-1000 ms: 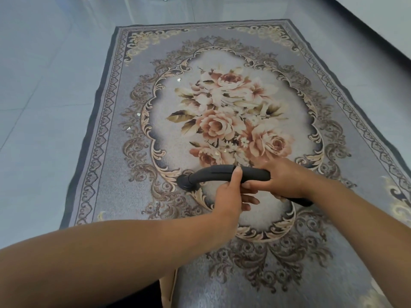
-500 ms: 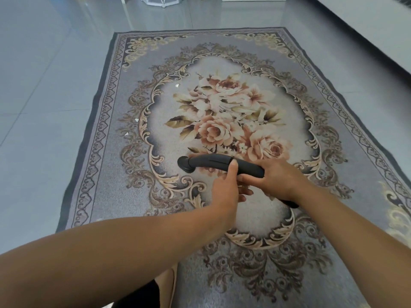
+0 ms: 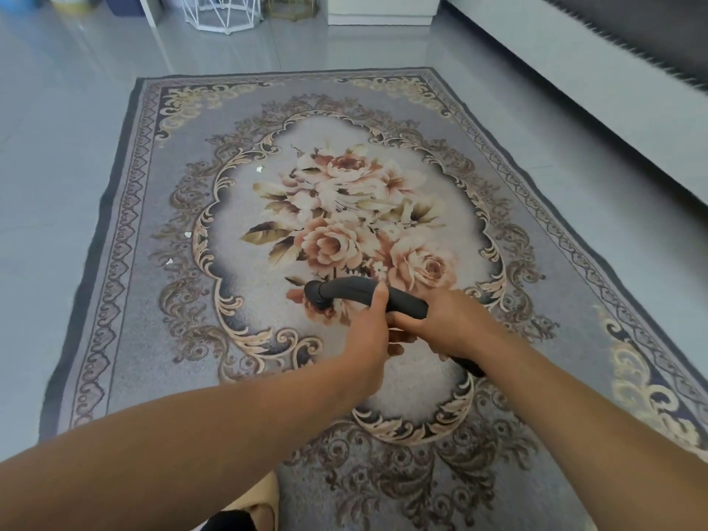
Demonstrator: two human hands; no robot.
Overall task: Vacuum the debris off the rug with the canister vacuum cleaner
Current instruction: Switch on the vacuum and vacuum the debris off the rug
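Note:
A grey rug [image 3: 126, 300] with a rose bouquet in an oval medallion lies on the tiled floor. Small white bits of debris [image 3: 259, 169] sit on its left half, another piece of debris [image 3: 187, 234] lies further left. I hold a black curved vacuum handle [image 3: 344, 290] above the rug's middle. My left hand [image 3: 367, 335] grips it from below with the thumb up against the tube. My right hand [image 3: 448, 327] is wrapped round the handle just behind. The canister and the nozzle are out of view.
A pale sofa base [image 3: 574, 82] runs along the right side of the rug. A white wire stool [image 3: 222, 13] and white cabinets [image 3: 383, 9] stand at the far end. Bare grey tiles [image 3: 49, 166] stretch to the left.
My view has tilted up, so the rug's far edge and the furniture behind it have come into sight. Both hands keep the same hold on the handle.

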